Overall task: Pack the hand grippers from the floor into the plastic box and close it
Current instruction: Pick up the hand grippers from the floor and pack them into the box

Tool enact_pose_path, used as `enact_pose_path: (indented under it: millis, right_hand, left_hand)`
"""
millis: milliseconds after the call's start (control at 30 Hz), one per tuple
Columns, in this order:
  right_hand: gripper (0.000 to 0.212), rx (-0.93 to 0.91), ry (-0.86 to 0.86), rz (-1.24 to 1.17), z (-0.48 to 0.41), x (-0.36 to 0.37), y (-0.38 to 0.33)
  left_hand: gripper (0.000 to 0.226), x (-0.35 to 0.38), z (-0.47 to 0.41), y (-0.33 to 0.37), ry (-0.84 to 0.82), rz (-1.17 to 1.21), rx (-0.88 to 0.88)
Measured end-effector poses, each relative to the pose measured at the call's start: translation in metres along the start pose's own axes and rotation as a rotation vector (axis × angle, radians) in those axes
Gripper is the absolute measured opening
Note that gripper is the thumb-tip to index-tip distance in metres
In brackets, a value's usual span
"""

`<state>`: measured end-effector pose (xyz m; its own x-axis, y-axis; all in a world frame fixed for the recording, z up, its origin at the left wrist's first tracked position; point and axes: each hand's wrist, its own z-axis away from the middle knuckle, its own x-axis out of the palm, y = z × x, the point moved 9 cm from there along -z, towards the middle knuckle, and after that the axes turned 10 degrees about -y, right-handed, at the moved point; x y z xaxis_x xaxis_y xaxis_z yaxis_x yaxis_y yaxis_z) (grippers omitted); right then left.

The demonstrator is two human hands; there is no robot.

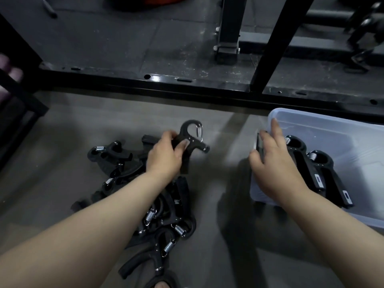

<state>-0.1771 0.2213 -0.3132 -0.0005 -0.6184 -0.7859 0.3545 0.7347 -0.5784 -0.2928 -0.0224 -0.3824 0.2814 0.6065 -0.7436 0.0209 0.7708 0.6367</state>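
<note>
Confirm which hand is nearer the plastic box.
Right. Right hand is over the plastic box's left rim; left hand holds a hand gripper above the pile, left of the box.

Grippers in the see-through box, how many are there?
2. One gripper lies beside the right hand, the other just right of it, toward the box's middle. The hand covers part of the box, so another may be hidden.

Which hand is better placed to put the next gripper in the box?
Left, probably: the left hand grips a hand gripper above the pile, while the right hand rests at the plastic box wall, its grasp unclear.
</note>
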Motion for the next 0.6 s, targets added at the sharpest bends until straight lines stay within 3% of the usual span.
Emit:
enact_pose_path:
  millis: [100,200,267,367,600]
  right_hand:
    - [0.054,0.007,-0.001,-0.003,0.0,0.0,0.0]
    - [0.054,0.013,-0.001,-0.004,0.001,0.0,0.002]
    - [0.054,0.017,0.0,-0.005,0.001,0.0,0.003]
    - [0.053,0.01,-0.004,-0.025,0.002,0.0,0.003]
    - [0.045,-0.018,-0.016,-0.097,0.001,-0.001,0.005]
  left_hand:
    - [0.02,0.037,0.007,0.017,-0.241,0.635,-0.178]
    - [0.029,0.075,0.03,0.05,-0.665,1.087,-0.261]
    - [0.037,0.085,0.045,0.071,-0.897,1.136,-0.205]
    - [0.041,0.09,0.065,0.098,-1.088,1.126,-0.121]
    - [0.04,0.097,0.081,0.124,-1.186,1.245,-0.093]
